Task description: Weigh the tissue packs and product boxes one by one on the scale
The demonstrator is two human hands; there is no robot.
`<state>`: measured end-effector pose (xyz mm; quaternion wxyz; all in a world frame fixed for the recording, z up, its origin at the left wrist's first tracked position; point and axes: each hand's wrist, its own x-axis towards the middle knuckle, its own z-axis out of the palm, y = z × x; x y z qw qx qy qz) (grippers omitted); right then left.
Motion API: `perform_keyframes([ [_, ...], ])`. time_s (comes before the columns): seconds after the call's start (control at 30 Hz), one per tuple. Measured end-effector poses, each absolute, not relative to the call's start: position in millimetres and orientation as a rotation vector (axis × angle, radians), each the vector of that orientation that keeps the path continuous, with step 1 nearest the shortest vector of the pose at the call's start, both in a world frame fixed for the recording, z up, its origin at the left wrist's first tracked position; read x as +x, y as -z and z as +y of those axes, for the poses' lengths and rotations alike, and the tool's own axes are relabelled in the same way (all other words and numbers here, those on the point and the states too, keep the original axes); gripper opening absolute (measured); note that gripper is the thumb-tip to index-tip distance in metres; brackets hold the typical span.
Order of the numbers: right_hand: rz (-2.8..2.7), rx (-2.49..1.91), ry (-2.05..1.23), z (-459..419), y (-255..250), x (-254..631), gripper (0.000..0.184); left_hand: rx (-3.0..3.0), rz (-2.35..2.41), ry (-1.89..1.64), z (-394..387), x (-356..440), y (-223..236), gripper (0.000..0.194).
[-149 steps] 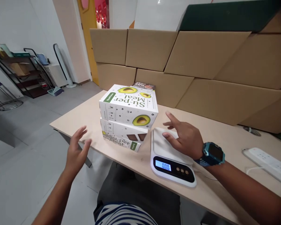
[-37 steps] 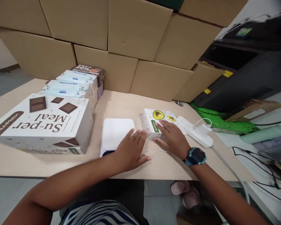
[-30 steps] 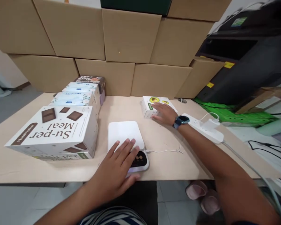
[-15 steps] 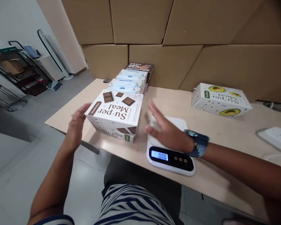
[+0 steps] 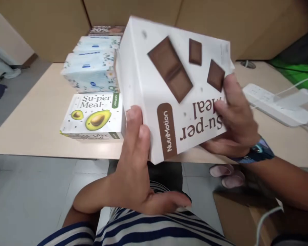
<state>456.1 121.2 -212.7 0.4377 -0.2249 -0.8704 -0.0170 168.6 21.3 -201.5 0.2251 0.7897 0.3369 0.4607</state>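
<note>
Leftmost, the avocado box lay flat on the table, near its front edge, with the tissue packs just behind it. Next came the left hand, largely open: its fingers pointed up and touched the lower left edge of the chocolate box, while its thumb spread wide to the right, off the box. Tilted, the chocolate box was up in front of the person, between both hands. At its right side the right hand was partly closed, clamped on the box's edge and lower corner. Farther right, the power strip rested on the table.
</note>
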Motion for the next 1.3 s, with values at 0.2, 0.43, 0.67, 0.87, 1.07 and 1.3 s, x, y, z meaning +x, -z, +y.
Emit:
perform_keyframes([
  [0.2,-2.151,-0.618,0.142,136,240,484,0.100,2.050,0.865,-0.965,55,169,238,0.121],
  [0.43,-1.990,-0.693,0.054,149,270,464,0.108,1.629,0.957,-1.152,55,170,241,0.098],
  [0.67,-1.833,-0.632,-0.286,162,285,487,0.127,1.340,0.974,-1.216,60,166,255,0.078],
  [0.87,-1.747,-0.699,-0.501,149,280,475,0.109,1.340,1.089,-1.175,59,173,246,0.082],
  [1.07,-1.784,-0.711,-0.547,150,285,477,0.111,1.332,1.084,-1.163,62,177,242,0.089],
  [1.3,-1.800,-0.768,-0.567,151,288,480,0.112,1.366,0.982,-1.209,65,178,249,0.108],
])
